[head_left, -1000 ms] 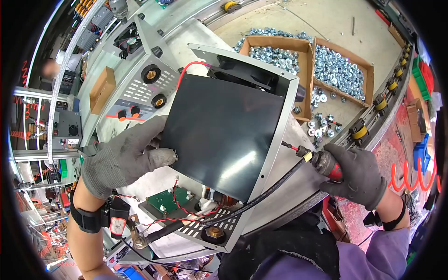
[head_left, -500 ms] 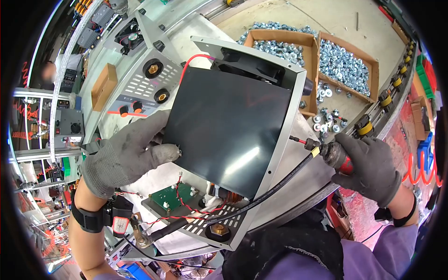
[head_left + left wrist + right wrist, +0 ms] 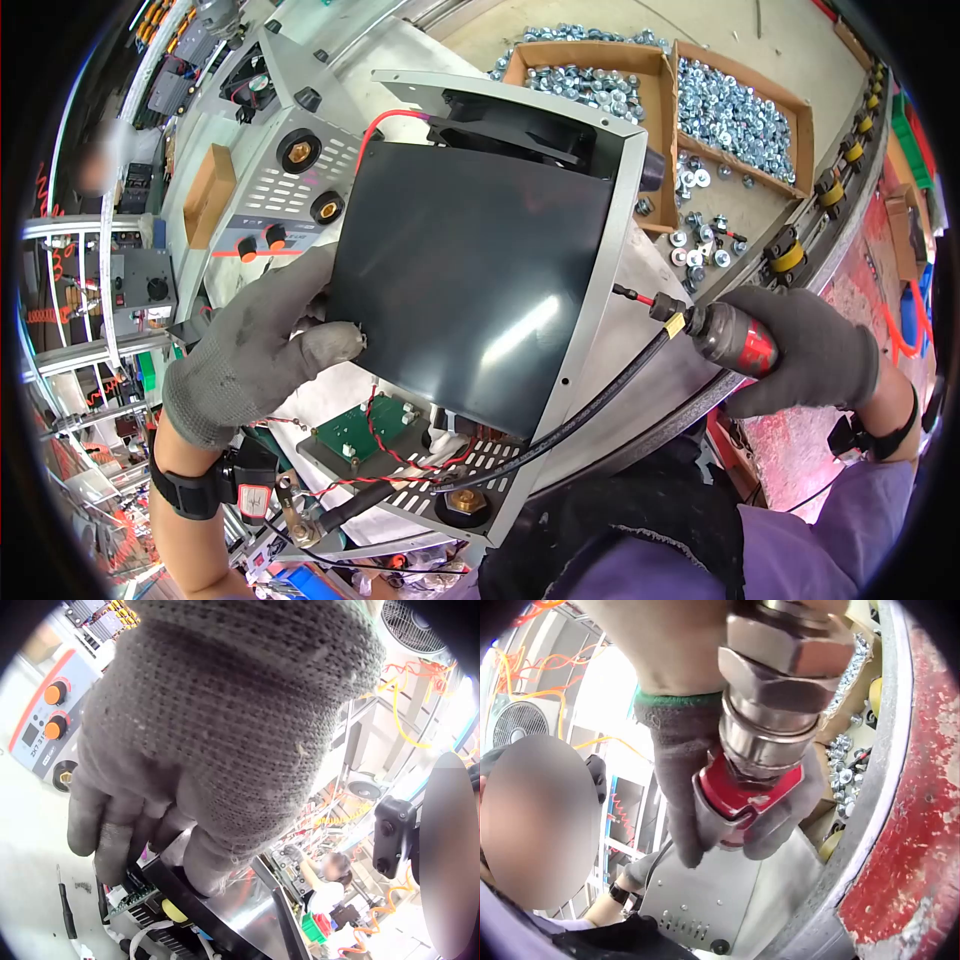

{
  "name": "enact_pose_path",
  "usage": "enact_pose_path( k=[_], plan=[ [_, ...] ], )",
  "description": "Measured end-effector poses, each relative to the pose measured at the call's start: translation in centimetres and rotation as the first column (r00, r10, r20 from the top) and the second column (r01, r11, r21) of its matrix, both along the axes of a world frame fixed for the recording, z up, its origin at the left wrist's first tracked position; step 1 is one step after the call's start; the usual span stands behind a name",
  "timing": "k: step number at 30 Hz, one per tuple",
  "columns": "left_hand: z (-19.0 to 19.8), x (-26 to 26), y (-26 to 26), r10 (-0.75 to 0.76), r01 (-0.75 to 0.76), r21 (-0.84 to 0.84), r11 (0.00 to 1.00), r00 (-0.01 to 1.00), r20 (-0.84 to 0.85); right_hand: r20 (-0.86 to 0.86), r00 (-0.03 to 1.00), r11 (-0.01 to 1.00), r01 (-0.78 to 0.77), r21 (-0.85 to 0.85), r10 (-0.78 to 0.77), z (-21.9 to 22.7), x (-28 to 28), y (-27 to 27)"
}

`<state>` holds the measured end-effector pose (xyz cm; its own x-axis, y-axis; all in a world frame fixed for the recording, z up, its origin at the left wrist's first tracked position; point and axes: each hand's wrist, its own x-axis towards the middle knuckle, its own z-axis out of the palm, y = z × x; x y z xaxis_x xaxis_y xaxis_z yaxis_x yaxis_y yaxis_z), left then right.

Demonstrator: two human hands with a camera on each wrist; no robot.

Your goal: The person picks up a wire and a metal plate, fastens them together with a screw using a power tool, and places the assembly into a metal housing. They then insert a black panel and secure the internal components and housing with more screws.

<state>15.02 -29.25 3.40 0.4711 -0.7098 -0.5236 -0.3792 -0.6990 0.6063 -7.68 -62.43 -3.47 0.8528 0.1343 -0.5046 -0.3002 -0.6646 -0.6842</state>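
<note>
My gloved left hand [image 3: 255, 345] grips the left edge of a glossy black sheet [image 3: 470, 280], thumb on top and fingers underneath. The sheet lies over an open grey metal machine casing [image 3: 600, 260], bowed slightly. A green circuit board [image 3: 365, 428] with twisted red wires shows below it, and a black fan [image 3: 520, 135] at the far end. In my gloved right hand [image 3: 815, 345] is a red power screwdriver [image 3: 740, 340], its bit pointing left at the casing's side edge. The right wrist view shows its metal hose fitting [image 3: 780, 682] close up.
Cardboard trays of bolts [image 3: 740, 120] stand beyond the casing, with loose bolts [image 3: 700, 240] beside them. A second machine [image 3: 295, 180] with orange knobs sits at the left. A black cable [image 3: 590, 405] crosses the casing. Rollers [image 3: 785, 258] line the bench edge at right.
My right hand has moved a little to the right with the screwdriver, showing more of its red body. The left hand keeps its hold on the sheet. The head view has shifted slightly.
</note>
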Motion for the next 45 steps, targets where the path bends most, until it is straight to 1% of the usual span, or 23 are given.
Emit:
enact_pose_path(
  k=[1, 3, 4, 7, 8, 10, 11, 13, 17, 19, 22, 25, 30, 32, 33, 34, 35, 37, 39, 41, 42, 44, 45],
  plan=[
    [0.0, -0.1, -0.1, 0.009, -0.009, -0.013, 1.0, 1.0, -0.004, -0.004, 1.0, 1.0, 0.005, 0.003, -0.005, 0.4, -0.3, 0.4],
    [0.1, -0.2, -0.2, 0.002, -0.002, -0.002, 1.0, 1.0, 0.005, 0.164, 0.979, 0.909, -0.042, -0.414, 0.12, 0.8, -1.1, 1.1],
    [0.1, -0.3, -0.3, 0.005, -0.005, 0.007, 1.0, 1.0, 0.017, 0.305, 0.934, 0.879, -0.019, -0.476, 0.185, 0.4, -1.5, 1.3],
    [0.5, -0.5, -0.7, 0.011, -0.012, 0.02, 1.0, 1.0, 0.019, 0.304, 0.921, 0.814, -0.023, -0.581, 0.242, 0.6, -1.3, 1.3],
    [0.4, -0.5, -0.6, 0.008, -0.008, 0.021, 1.0, 1.0, 0.018, 0.303, 0.923, 0.814, -0.02, -0.58, 0.239, 1.0, -1.0, 1.2],
    [0.3, -0.3, -0.5, 0.012, -0.011, 0.025, 1.0, 1.0, -0.014, 0.092, 0.989, 0.934, -0.073, -0.35, 0.112, 1.7, 0.1, 0.5],
    [0.3, -0.3, -0.6, 0.009, -0.008, 0.025, 1.0, 1.0, -0.015, 0.091, 0.99, 0.934, -0.071, -0.349, 0.109, 1.1, 0.5, 0.0],
    [0.3, -0.4, -0.8, -0.021, 0.021, 0.042, 0.999, 1.0, 0.01, -0.061, 0.998, 0.996, -0.007, 0.094, 0.012, -0.3, 1.0, -1.0],
    [-0.6, -0.5, -0.1, 0.001, 0.0, -0.04, 0.999, 0.999, 0.035, 0.019, 1.0, 0.998, -0.014, 0.058, 0.012, -0.4, 0.2, -0.1],
    [-0.9, -0.1, 0.2, -0.021, 0.023, -0.056, 0.998, 0.999, 0.037, 0.212, 0.972, 0.947, -0.035, -0.318, 0.107, -0.4, -0.5, 0.5],
    [-0.8, -0.4, 0.1, -0.012, 0.021, -0.077, 0.997, 0.994, 0.105, 0.37, 0.915, 0.918, 0.0, -0.396, 0.16, -0.8, -0.7, 0.9],
    [-0.4, -0.2, 0.3, -0.068, 0.068, 0.005, 0.998, 0.989, 0.133, 0.422, 0.888, 0.892, 0.032, -0.45, 0.181, -1.7, -1.1, 1.2],
    [-0.3, -0.7, 0.1, -0.017, 0.011, 0.043, 0.999, 0.988, 0.157, 0.456, 0.856, 0.825, 0.065, -0.561, 0.243, -2.1, -1.5, 1.8],
    [-1.1, -0.9, 0.4, 0.017, -0.011, -0.075, 0.997, 0.997, 0.079, 0.482, 0.831, 0.793, 0.086, -0.604, 0.277, -1.7, -1.5, 1.8],
    [-1.1, -0.9, 0.6, 0.032, -0.033, -0.182, 0.983, 0.999, -0.008, 0.442, 0.869, 0.806, 0.092, -0.584, 0.221, -1.2, -1.3, 1.9],
    [-0.7, -0.2, 0.7, -0.1, 0.105, -0.022, 0.994, 0.98, 0.173, 0.403, 0.899, 0.819, 0.1, -0.565, 0.169, -0.7, -1.0, 2.0],
    [-0.1, 0.5, 1.4, -0.071, 0.08, -0.035, 0.996, 0.976, 0.207, 0.43, 0.881, 0.812, 0.097, -0.575, 0.199, -0.6, -1.0, 1.9],
    [0.8, 1.8, 2.8, -0.092, 0.051, 0.114, 0.992, 0.917, 0.387, 0.456, 0.877, 0.807, 0.156, -0.569, 0.152, -0.9, -2.5, 1.5],
    [1.7, 5.0, 5.9, 0.18, -0.116, -0.178, 0.977, 0.895, 0.407, 0.428, 0.883, 0.783, 0.125, -0.609, 0.192, -0.5, -4.5, 1.8],
    [1.3, 7.8, 8.2, 0.186, -0.118, -0.144, 0.983, 0.675, 0.714, 0.439, 0.871, 0.882, 0.016, -0.471, 0.219, 0.6, -6.6, 3.4],
    [0.2, 8.6, 8.7, 0.199, -0.13, -0.151, 0.98, 0.669, 0.716, 0.473, 0.843, 0.917, -0.057, -0.394, 0.256, -0.1, -7.7, 4.7],
    [-2.2, 9.6, 8.5, 0.241, -0.15, -0.197, 0.969, 0.759, 0.605, 0.486, 0.825, 0.955, -0.217, -0.201, 0.289, -0.1, -7.6, 8.4],
    [-3.0, 9.5, 7.9, 0.307, -0.241, -0.203, 0.949, 0.849, 0.43, 0.466, 0.834, 0.953, -0.293, -0.081, 0.296, 0.5, -6.9, 11.2]
  ],
)
